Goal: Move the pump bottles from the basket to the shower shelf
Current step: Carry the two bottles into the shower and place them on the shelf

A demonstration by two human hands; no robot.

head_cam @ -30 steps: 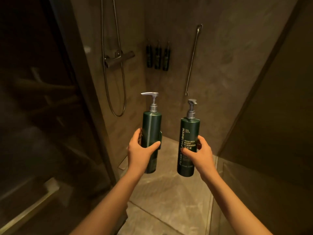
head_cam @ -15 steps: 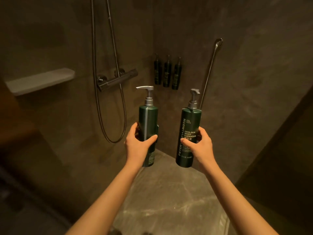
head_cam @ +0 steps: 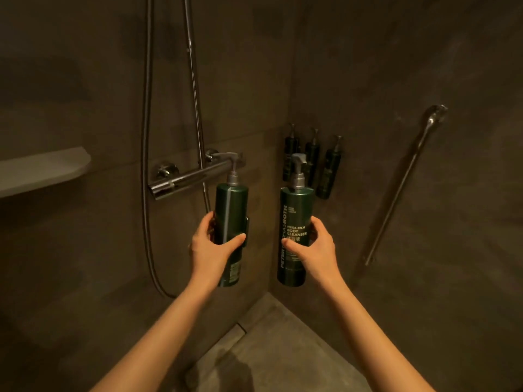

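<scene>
I hold two dark green pump bottles upright in front of me inside the shower. My left hand (head_cam: 210, 250) grips the left pump bottle (head_cam: 230, 213) around its middle. My right hand (head_cam: 317, 247) grips the right pump bottle (head_cam: 295, 210), whose label reads "body cleanser". Both have grey pump heads. The pale shower shelf (head_cam: 42, 171) juts from the left wall, well left of both bottles and a little above them. No basket is in view.
A chrome mixer bar (head_cam: 192, 176) with a hose and riser pipe sits on the wall behind the left bottle. Three small dark bottles (head_cam: 312, 159) hang in the corner. A slanted grab bar (head_cam: 402, 182) is on the right wall. Stone floor lies below.
The view has moved further into the shower and closer to the corner. The shelf came into sight on the left. Both bottles stay held upright in my hands.
</scene>
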